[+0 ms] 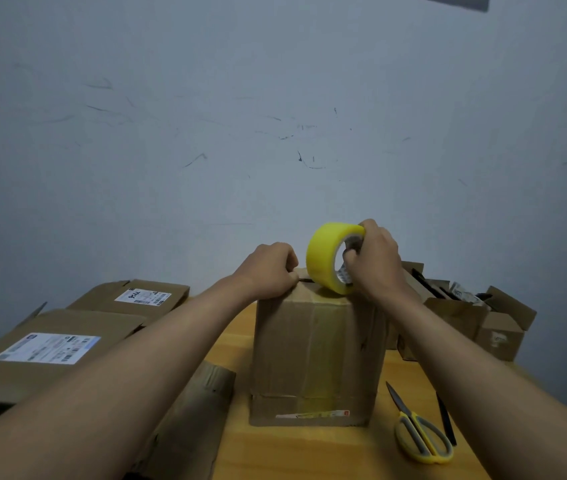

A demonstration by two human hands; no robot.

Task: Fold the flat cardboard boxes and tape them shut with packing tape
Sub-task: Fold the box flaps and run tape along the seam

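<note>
Place: you are at a makeshift packing station in a plain room, not a fitted warehouse.
Wall: your bare grey wall (240, 133) is scuffed with dark marks.
Surface: you work on a wooden table (310, 452).
Stock: flattened cartons with shipping labels (50, 348) lie at your left; opened small boxes (465, 317) crowd your right.
Tools: scissors (420, 434) lie near you.
</note>
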